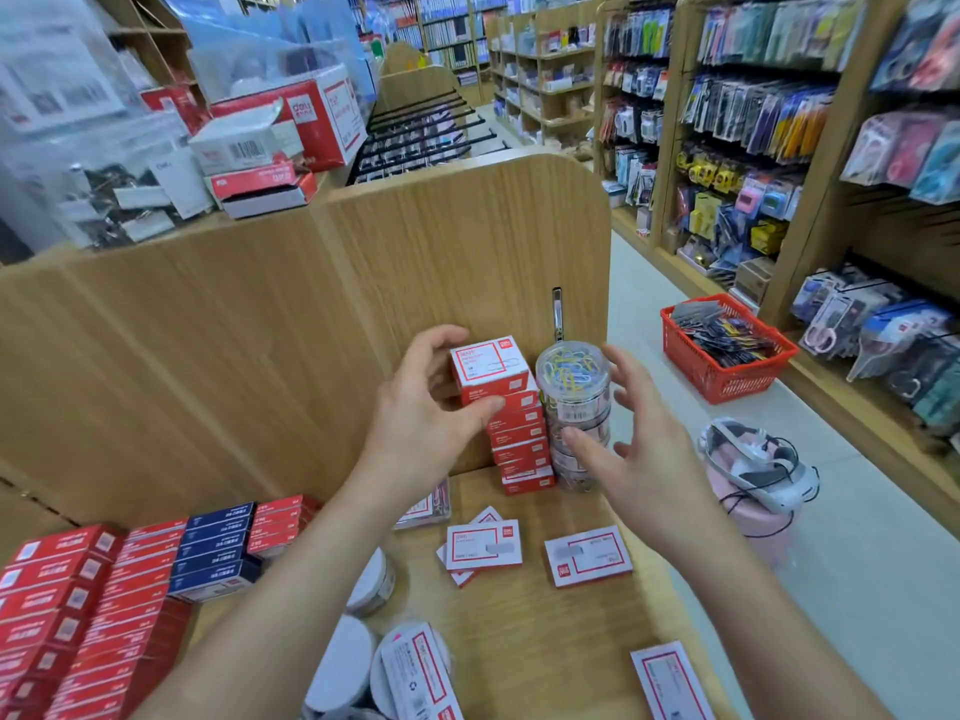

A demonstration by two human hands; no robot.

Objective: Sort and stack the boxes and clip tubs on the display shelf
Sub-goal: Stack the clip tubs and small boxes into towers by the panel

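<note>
In the middle of the frame, against the back corner of the wooden shelf (545,641), a box stack (521,449) of red-and-white boxes stands several high. Just beside it, on its right, is a tub stack (574,402) of clear round tubs of coloured clips. The left hand (431,402) grips the top box (488,363) between thumb and curled fingers. That box sits a little askew on the pile, so it looks to be in the middle of being squared up. The right hand (639,444) is spread wide with straight fingers and holds nothing. It hovers close to the right of the tubs, and I cannot tell whether its thumb touches them. The job looks roughly half done, with both piles begun in the corner but plenty left. Three or so loose boxes (483,548) lie flat across the centre and lower right of the shelf. Loose tubs (340,662) lie on their sides at the lower centre, with another box resting on them. The rows of boxes (78,605) at the lower left, red and blue, look neatly lined up already.
</note>
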